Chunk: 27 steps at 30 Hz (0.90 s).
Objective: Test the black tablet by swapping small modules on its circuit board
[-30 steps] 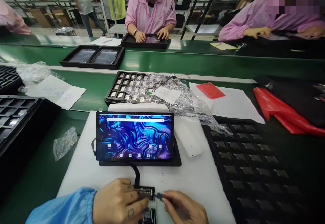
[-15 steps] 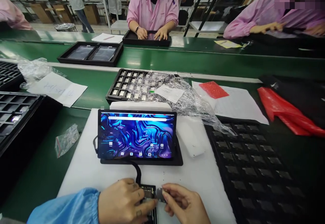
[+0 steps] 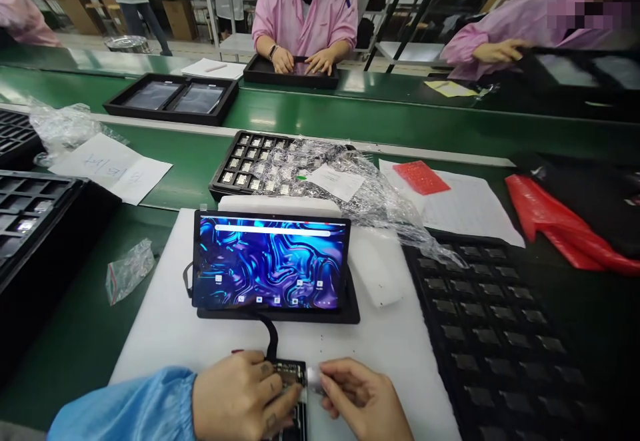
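Note:
My left hand (image 3: 245, 394), in a blue sleeve, is curled over a dark circuit board (image 3: 293, 366), with its fingers holding the board down on the white foam. A black flat cable (image 3: 271, 334) runs from the board to the lit tablet screen (image 3: 273, 261), which leans upright with a blue swirl picture on it. My right hand (image 3: 363, 398) pinches a small silvery flat piece (image 3: 314, 380) between thumb and forefinger at the board's right edge. Whether the piece is joined to the board I cannot tell.
A black tray of small parts (image 3: 243, 161) lies behind the screen, partly under clear plastic wrap (image 3: 320, 154). Another black tray (image 3: 480, 308) fills the right. Stacked trays (image 3: 30, 228) stand left. Across the green belt (image 3: 300, 111), a co-worker's hands (image 3: 303, 61) rest in a tray.
The silvery piece in my right hand looks brighter now. My hands stay nearly in place. At the far right, a co-worker's tray has come up into view. The two-pocket tray on the belt shifts slightly left.

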Each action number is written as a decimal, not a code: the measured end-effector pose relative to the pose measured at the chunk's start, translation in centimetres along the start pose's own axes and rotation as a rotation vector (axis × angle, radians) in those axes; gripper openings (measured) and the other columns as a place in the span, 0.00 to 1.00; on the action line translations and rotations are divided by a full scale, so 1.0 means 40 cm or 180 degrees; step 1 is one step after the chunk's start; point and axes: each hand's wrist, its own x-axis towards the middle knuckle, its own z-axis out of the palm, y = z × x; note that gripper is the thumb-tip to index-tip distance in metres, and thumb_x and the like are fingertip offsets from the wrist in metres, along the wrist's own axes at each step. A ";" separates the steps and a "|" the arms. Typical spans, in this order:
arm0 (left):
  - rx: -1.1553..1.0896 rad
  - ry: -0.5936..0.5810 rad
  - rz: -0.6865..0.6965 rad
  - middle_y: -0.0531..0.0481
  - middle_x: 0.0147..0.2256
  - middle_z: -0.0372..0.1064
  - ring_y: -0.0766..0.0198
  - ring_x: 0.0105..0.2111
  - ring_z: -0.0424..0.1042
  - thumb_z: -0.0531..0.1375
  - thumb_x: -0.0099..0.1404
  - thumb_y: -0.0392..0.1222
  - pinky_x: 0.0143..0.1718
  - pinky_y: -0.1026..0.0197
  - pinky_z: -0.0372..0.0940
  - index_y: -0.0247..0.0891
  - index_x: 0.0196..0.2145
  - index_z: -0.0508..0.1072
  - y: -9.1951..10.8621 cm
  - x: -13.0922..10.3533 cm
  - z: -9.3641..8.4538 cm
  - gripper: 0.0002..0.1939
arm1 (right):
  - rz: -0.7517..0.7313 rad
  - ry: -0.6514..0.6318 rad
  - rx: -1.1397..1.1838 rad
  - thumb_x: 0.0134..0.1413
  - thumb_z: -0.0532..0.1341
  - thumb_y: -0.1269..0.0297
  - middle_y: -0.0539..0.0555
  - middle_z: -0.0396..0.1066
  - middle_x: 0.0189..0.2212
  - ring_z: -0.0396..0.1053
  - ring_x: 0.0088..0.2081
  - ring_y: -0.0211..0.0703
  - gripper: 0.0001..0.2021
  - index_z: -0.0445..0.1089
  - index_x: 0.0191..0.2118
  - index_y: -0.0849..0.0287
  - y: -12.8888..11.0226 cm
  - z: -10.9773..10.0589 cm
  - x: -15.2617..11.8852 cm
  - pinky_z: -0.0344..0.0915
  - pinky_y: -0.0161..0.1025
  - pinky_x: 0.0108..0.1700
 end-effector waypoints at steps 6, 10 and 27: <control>0.0032 0.0050 0.0037 0.51 0.22 0.62 0.66 0.18 0.62 0.50 0.69 0.36 0.17 0.61 0.56 0.26 0.42 0.68 0.000 -0.004 0.004 0.11 | 0.0049 -0.0037 0.0019 0.36 0.67 0.38 0.55 0.71 0.17 0.69 0.18 0.39 0.27 0.74 0.26 0.63 -0.007 0.007 -0.001 0.66 0.31 0.21; 0.0027 0.0057 0.0017 0.52 0.22 0.62 0.66 0.18 0.62 0.49 0.69 0.35 0.18 0.61 0.55 0.26 0.41 0.68 -0.002 0.000 0.001 0.11 | 0.0064 -0.0031 0.0028 0.36 0.67 0.39 0.54 0.71 0.17 0.69 0.18 0.38 0.27 0.74 0.26 0.63 -0.009 0.005 -0.001 0.66 0.30 0.21; -0.0003 0.0115 -0.0044 0.51 0.24 0.63 0.65 0.19 0.62 0.51 0.68 0.35 0.19 0.61 0.56 0.24 0.42 0.69 -0.002 -0.001 0.001 0.11 | -0.0066 0.0065 -0.0065 0.38 0.66 0.39 0.54 0.70 0.16 0.69 0.18 0.37 0.26 0.75 0.26 0.62 -0.011 0.005 -0.005 0.65 0.27 0.21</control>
